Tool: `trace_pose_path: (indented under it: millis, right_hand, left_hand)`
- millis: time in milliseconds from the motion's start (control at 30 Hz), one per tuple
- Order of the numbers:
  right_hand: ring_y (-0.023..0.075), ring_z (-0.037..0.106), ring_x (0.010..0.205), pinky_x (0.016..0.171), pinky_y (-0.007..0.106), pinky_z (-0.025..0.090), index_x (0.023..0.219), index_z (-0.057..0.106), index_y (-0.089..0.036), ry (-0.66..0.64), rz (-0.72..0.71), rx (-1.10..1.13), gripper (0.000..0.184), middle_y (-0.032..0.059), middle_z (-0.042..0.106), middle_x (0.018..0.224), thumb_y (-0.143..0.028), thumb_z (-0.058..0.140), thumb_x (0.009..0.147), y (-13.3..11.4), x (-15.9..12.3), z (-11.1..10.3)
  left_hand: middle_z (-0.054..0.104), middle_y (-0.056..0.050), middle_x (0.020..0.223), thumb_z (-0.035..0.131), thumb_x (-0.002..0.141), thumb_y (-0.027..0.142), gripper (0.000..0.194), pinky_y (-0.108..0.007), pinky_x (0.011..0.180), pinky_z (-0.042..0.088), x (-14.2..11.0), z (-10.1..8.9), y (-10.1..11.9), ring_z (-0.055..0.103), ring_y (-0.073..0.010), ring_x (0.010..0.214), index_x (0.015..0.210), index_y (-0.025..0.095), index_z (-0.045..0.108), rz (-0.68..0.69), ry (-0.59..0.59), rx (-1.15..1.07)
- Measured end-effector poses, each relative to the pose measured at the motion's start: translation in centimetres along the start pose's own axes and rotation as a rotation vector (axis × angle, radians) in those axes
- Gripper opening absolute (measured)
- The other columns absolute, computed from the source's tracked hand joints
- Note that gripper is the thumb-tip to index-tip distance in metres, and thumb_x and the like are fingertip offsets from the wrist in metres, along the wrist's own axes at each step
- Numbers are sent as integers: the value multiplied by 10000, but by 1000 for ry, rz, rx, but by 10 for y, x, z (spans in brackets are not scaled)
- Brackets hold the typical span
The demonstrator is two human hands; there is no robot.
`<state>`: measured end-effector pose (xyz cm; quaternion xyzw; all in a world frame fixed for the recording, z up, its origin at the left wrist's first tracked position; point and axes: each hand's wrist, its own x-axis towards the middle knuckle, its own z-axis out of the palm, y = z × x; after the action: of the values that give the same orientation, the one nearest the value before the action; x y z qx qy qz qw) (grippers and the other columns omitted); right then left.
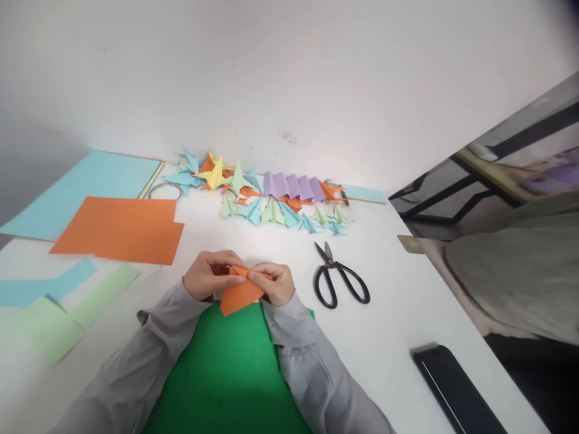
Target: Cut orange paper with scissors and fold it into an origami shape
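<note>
Between my two hands is a partly folded piece of orange paper point(242, 298), with its wide end hanging down toward me. My left hand point(208, 276) pinches its upper left edge, thumb on top. On the other side my right hand point(277, 282) grips the upper right edge, its thumb pressing near the middle fold. The fingers behind the paper are hidden. Beneath my forearms lies a large green sheet point(226, 367). Black-handled scissors point(332, 265) rest with their blades slightly apart, to the right of my right hand.
Folded paper birds point(215, 175) in several colours and a purple pleated paper point(294, 185) line the wall. Orange sheets point(117, 229), a blue sheet point(99, 172) and green paper strips point(104, 295) lie left. A black case-like object point(455, 386) sits front right. Another person's arm point(456, 277) reaches the right edge.
</note>
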<state>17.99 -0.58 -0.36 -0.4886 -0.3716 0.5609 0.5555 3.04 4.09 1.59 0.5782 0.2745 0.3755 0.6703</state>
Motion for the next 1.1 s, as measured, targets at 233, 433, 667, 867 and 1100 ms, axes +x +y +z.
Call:
trace_pose_path:
  millis: [233, 433, 667, 867, 1100]
  right_hand:
    - [78, 422, 377, 351, 201, 293, 545, 662, -157, -39, -18, -40, 198, -19, 523, 405, -345, 708, 581, 1, 0, -1]
    - [79, 424, 393, 365, 202, 296, 556, 671, -160, -34, -60, -81, 192, -20, 514, 408, -345, 698, 596, 3, 0, 0]
    - [79, 420, 409, 394, 212, 303, 556, 676, -162, -17, -71, -119, 163, -24, 516, 419, -319, 687, 601, 3, 0, 0]
    - [73, 417, 401, 403, 209, 320, 537, 679, -160, -27, -68, -109, 167, -22, 539, 421, -323, 704, 567, 5, 2, 0]
    - [80, 435, 433, 432, 216, 333, 551, 681, -165, -18, -50, -99, 141, -20, 557, 448, -299, 696, 593, -3, -1, 2]
  left_hand:
    - [614, -59, 699, 736, 576, 186, 165, -264, 570, 422, 0, -1, 0, 547, -146, 643, 728, 132, 708, -19, -18, -22]
    - [598, -41, 673, 734, 574, 185, 141, -255, 572, 407, 0, -1, 0, 533, -131, 630, 692, 120, 693, -74, -10, -43]
    - [590, -25, 642, 740, 566, 192, 141, -246, 563, 396, 0, -1, 0, 517, -122, 616, 673, 118, 685, -117, 9, -49]
    - [572, -15, 615, 738, 577, 210, 131, -235, 547, 369, 1, 0, 0, 496, -107, 591, 647, 115, 680, -147, 15, -63]
    - [579, -15, 637, 716, 619, 234, 118, -228, 558, 364, 0, -2, 0, 500, -101, 598, 655, 125, 691, -169, 0, -106]
